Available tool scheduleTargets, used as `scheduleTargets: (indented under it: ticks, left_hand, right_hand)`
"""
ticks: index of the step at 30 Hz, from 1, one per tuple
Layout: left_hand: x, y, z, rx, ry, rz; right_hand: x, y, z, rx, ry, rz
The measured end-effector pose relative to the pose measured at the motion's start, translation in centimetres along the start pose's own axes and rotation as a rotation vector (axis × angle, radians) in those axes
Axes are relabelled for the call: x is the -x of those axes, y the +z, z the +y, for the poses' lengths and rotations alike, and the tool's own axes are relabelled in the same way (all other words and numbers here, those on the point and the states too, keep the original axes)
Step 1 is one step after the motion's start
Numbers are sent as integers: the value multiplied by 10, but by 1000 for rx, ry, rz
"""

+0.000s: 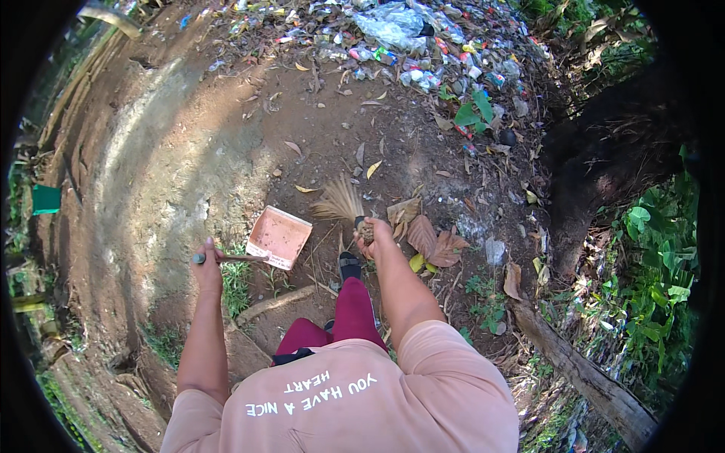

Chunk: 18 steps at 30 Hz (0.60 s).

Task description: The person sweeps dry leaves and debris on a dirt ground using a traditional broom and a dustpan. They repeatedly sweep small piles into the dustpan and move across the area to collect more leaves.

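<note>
My left hand [209, 266] is closed round the stick handle of a dustpan [282, 232], a shallow pinkish box-like pan. The pan rests on or just above the dirt in front of me; a little grit shows inside it. In my right hand [373, 235] is a short broom [339, 201], gripped at its bound end. Its tan bristles fan out to the left, a short way right of the pan. Large brown dry leaves [434, 240] lie just right of my right hand. A few yellow leaves [374, 169] are scattered beyond the bristles.
A wide heap of litter [400, 34], with plastic bags and wrappers, spreads at the far side. A dark trunk [604, 158] stands on the right, and a log [581, 370] slants at the lower right. A green container [46, 199] is at far left. A root [276, 303] crosses near my feet.
</note>
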<state>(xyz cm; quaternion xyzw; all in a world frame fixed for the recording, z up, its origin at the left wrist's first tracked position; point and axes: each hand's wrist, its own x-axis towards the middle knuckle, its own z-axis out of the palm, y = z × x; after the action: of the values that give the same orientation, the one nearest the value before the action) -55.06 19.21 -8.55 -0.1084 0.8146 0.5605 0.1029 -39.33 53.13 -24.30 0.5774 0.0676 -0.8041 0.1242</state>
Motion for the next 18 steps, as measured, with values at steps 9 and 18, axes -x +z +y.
scheduleTargets:
  ticks: [9, 18]
  left_hand:
    - [-26, 17, 24, 0, 46, 7]
    - [-85, 32, 30, -142, 128, -60]
  right_hand:
    - [25, 31, 30, 215, -386, 40]
    - [-19, 55, -47, 170, -184, 90]
